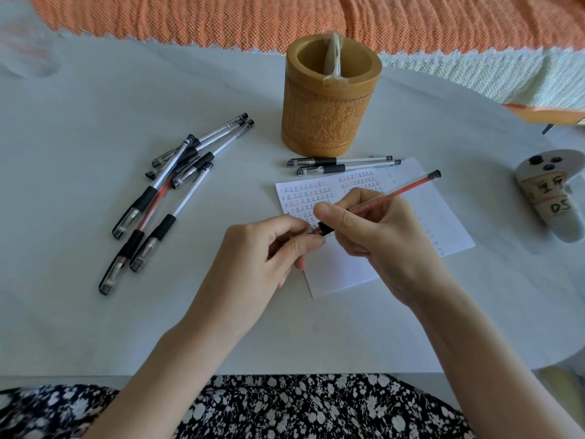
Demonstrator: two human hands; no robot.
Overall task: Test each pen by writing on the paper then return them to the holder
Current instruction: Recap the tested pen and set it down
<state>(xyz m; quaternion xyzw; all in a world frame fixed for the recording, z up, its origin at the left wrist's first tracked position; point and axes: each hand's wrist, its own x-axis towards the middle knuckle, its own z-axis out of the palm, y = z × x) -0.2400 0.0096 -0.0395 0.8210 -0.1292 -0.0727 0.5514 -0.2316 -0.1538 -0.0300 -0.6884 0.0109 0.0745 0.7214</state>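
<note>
While the right hand (380, 236) grips the red pen (384, 198) around the lower barrel, fingers curled and thumb across the top, the left hand (262, 251) pinches the same pen at its tip end between thumb and forefinger. Something clear shows at that pinch, next to the pen's black grip; can't tell if it's the cap seated or coming off. The pen is tilted, tail end up and to the right, held above the paper (427, 223), tip not visibly touching it. The paper lies flat on the white table (95, 327), partly under both hands, its upper half filled with numbered rows of handwritten marks. Two pens (342, 164) lie capped and parallel just beyond the paper's far edge, between it and the holder (329, 99). The holder stands upright, a carved tan cylinder with a taped divider strip across its mouth. A loose pile of pens (167, 198) sits well to the left, crossed over each other, all capped, at least one with a red refill. At the far right is a grey object (550, 191) with black dots and handwritten labels. An orange woven cloth (285, 17) runs along the top edge, and a floral-print garment (300, 410) along the bottom.
</note>
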